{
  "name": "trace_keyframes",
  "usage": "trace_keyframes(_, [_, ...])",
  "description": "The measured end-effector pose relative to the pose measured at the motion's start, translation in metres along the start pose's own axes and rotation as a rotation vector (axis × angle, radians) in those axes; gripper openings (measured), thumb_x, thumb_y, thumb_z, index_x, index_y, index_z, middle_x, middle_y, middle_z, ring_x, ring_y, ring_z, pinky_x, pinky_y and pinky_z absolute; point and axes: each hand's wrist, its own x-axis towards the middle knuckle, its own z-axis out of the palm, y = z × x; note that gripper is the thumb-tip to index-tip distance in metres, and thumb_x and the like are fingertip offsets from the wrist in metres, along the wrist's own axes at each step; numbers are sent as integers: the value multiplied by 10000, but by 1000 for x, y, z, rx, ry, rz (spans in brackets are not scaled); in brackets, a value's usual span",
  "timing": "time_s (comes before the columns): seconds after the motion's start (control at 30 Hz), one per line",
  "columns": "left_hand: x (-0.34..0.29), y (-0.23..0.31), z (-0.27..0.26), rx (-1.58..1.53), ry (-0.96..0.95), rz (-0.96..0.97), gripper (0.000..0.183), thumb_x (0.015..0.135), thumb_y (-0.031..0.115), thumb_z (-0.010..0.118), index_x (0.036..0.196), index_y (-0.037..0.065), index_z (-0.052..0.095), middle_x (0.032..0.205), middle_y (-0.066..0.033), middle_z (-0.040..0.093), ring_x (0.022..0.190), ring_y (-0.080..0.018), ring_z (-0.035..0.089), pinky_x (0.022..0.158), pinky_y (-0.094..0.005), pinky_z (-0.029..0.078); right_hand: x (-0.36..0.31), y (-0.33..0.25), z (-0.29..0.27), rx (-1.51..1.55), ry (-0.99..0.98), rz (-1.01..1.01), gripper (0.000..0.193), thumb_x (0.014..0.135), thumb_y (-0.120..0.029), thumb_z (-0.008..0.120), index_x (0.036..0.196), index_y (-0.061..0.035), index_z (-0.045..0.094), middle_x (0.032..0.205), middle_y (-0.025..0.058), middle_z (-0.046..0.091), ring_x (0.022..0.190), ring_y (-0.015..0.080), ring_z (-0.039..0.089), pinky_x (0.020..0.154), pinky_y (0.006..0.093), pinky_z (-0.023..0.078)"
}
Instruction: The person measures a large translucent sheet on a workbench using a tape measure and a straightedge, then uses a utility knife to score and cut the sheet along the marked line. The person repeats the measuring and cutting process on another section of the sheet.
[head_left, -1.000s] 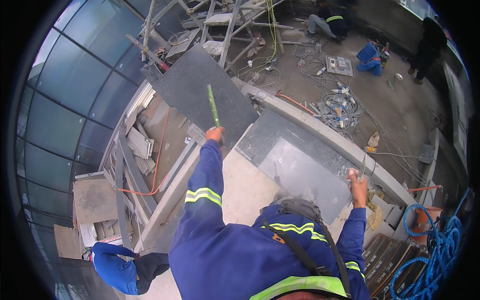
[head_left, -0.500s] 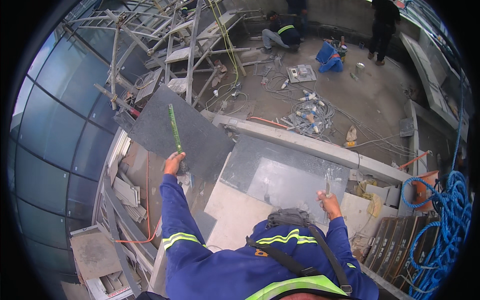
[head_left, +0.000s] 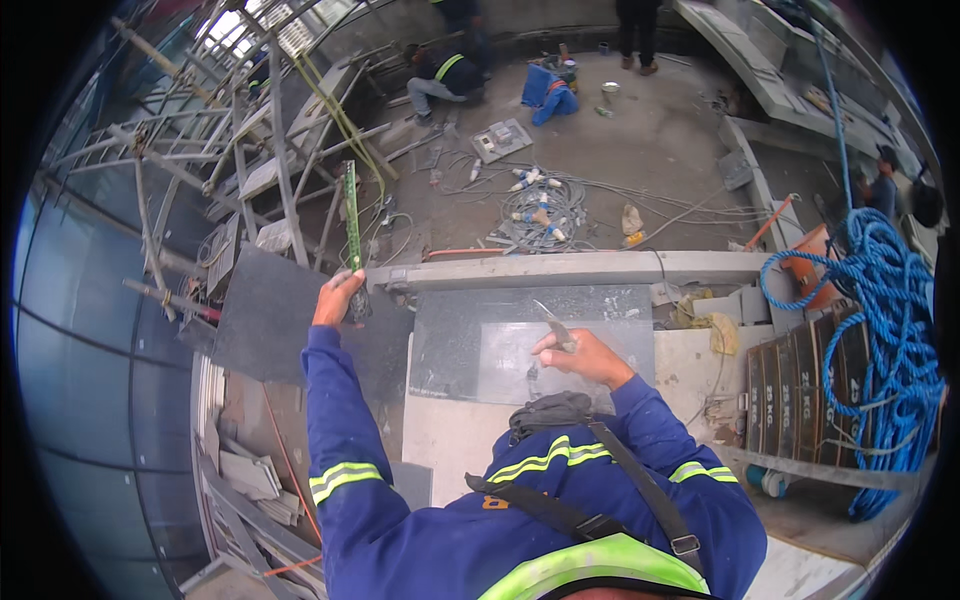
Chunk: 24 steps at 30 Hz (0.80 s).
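My left hand is closed around the lower end of a long, narrow green strip with dark markings. The strip stands out nearly straight away from me, above the left dark grey slab. My right hand is closed on a thin-bladed hand tool with a brownish grip; its exact kind is unclear. That hand is over a second dark slab, which has a pale, shiny rectangle on its surface. The slab lies on a whitish board in front of me.
A concrete kerb runs beyond the slabs, with coiled cables past it. Scaffolding and glass panels flank the left. Blue rope hangs beside stacked weights at right. Other people are at the back.
My right hand has moved left with the tool, which now tilts to the left over the slab. The left hand still holds the green strip. The whole view has turned rightward.
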Motion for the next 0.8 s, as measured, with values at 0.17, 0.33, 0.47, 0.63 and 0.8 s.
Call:
trace_keyframes(0.17, [-60, -107, 143, -277, -349, -50, 460, 999, 358, 751, 1302, 22, 671, 901, -42, 704, 649, -173, 698, 493, -384, 591, -68, -95, -4, 223, 27, -766, 243, 879, -194, 897, 1056, -59, 800, 956, 77, 743, 899, 167, 692, 778, 337, 535])
trace_keyframes(0.33, [-84, -187, 266, -294, -559, -284, 476, 992, 341, 744, 1330, 19, 647, 973, -94, 739, 679, -223, 733, 479, -431, 608, -133, -186, 0, 420, -132, -1446, 234, 866, -148, 917, 1049, -46, 815, 961, 109, 729, 778, 176, 692, 649, 302, 529])
trace_keyframes(0.47, [-37, -323, 299, -347, -657, -187, 472, 970, 329, 760, 1301, 4, 673, 1021, -119, 767, 742, -232, 744, 573, -404, 616, -145, -219, 27, 378, -155, -1681, 261, 867, -189, 923, 1038, -22, 817, 969, 106, 731, 769, 154, 682, 626, 277, 530])
trace_keyframes(0.63, [-53, -298, 338, -91, -652, -276, 470, 964, 328, 769, 1291, 0, 685, 1036, -116, 768, 785, -230, 738, 624, -396, 605, -158, -209, 20, 263, -114, -1623, 248, 871, -219, 921, 1011, -42, 816, 958, 86, 718, 763, 168, 694, 621, 288, 534])
trace_keyframes(0.8, [-57, -282, 344, 4, -643, -274, 468, 958, 326, 778, 1281, -4, 698, 1050, -113, 769, 828, -227, 732, 676, -388, 593, -168, -210, 5, 195, -82, -1596, 205, 886, -210, 899, 981, -59, 797, 941, 80, 693, 722, 178, 685, 605, 307, 526])
